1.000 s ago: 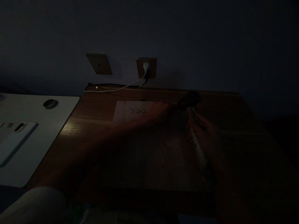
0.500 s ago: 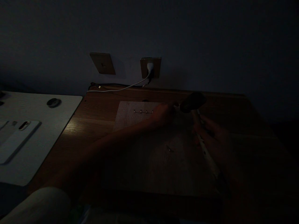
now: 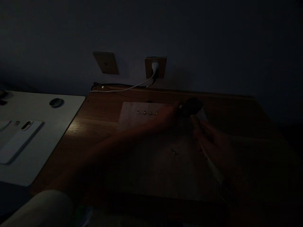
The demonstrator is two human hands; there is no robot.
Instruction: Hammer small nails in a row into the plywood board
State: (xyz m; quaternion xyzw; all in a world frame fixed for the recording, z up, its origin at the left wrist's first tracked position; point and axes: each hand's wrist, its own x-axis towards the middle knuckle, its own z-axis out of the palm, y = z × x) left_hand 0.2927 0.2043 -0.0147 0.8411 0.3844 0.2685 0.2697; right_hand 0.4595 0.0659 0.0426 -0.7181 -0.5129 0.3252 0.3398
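Observation:
The scene is very dark. My right hand (image 3: 210, 138) is wrapped round the pale handle of a hammer (image 3: 191, 107) with a dark, thick head. That head is right beside the fingertips of my left hand (image 3: 168, 113); whether they touch is unclear. My left hand's fingers are pinched together over the far part of a flat board (image 3: 130, 118), and what is between them is hidden. A row of several small shiny nails (image 3: 145, 112) stands up from the board, just left of my left hand. A loose nail-like piece (image 3: 174, 152) lies nearer to me.
The board rests on a wooden table (image 3: 90, 126) against a wall. Behind it, a white plug and cable (image 3: 132, 87) run from a wall socket (image 3: 161, 67). On the left, a white surface (image 3: 63, 116) bears a phone (image 3: 21, 142) and a small round dark object (image 3: 56, 102).
The hammer head has come down and to the left, closer to my left fingertips. My left hand stays at about the same spot on the board. The view has shifted slightly.

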